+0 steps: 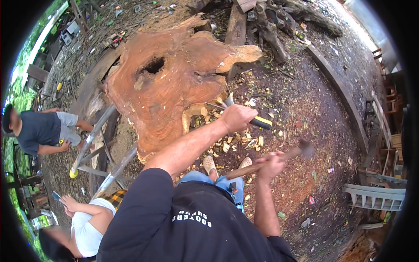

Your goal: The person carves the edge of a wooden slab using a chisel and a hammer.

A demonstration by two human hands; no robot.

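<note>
My left hand grips a wood chisel by its black and yellow handle. Its steel blade points at the notched edge of a large tree-trunk slab; whether the tip touches the wood I cannot tell. The slab is reddish brown, with a dark hole and pale, freshly cut wood along the notch. In my right hand is a wooden-handled hammer, its blurred head out to the right, apart from the chisel. Pale wood chips lie below the notch.
Metal legs of a stand rise at the left. One person stands there; another, nearer me, holds a phone. Logs lie beyond the slab, a long beam to the right, and a pale slatted wooden piece at far right.
</note>
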